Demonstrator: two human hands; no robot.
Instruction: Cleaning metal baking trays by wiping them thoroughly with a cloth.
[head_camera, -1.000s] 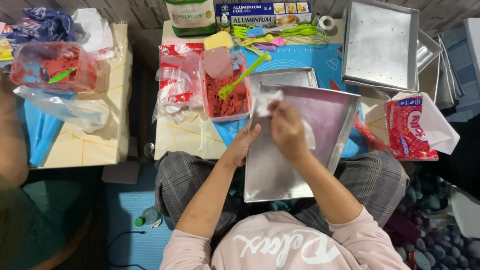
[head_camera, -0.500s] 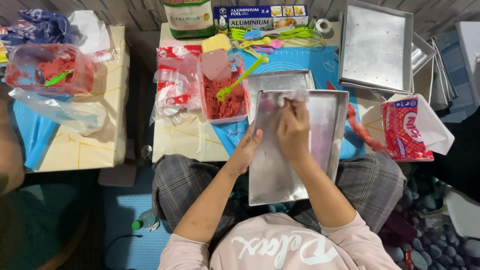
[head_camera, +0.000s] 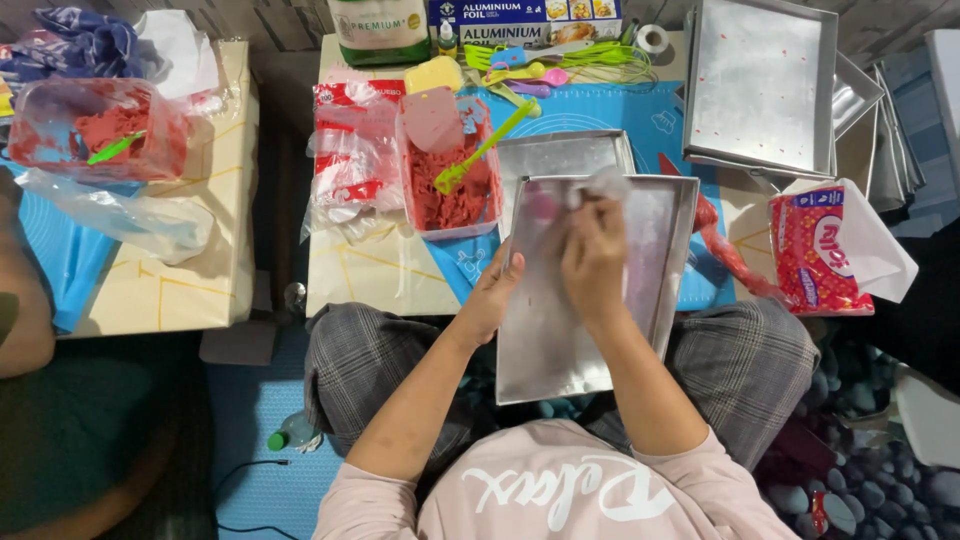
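Note:
A rectangular metal baking tray (head_camera: 545, 340) rests on my lap, tilted against the low table. My left hand (head_camera: 495, 295) grips its left edge. My right hand (head_camera: 593, 250) presses a crumpled white tissue (head_camera: 603, 184) against the upper part of the tray's inside. A second metal tray (head_camera: 555, 152) lies on the table just behind it. To the left of that stands a clear tub of red dough (head_camera: 450, 190) with a green spatula (head_camera: 480, 150) stuck in it.
More metal trays (head_camera: 760, 80) are stacked at the back right. A red packet with tissue (head_camera: 820, 250) lies at right. Plastic bags (head_camera: 350, 160), a foil box (head_camera: 525, 18) and coloured utensils (head_camera: 560, 62) crowd the table's back. Another tub of red dough (head_camera: 95, 130) is at left, next to another person's arm (head_camera: 20, 300).
My right hand has slid the tissue up toward the tray's top edge. The tray has shifted a little left and stands more upright.

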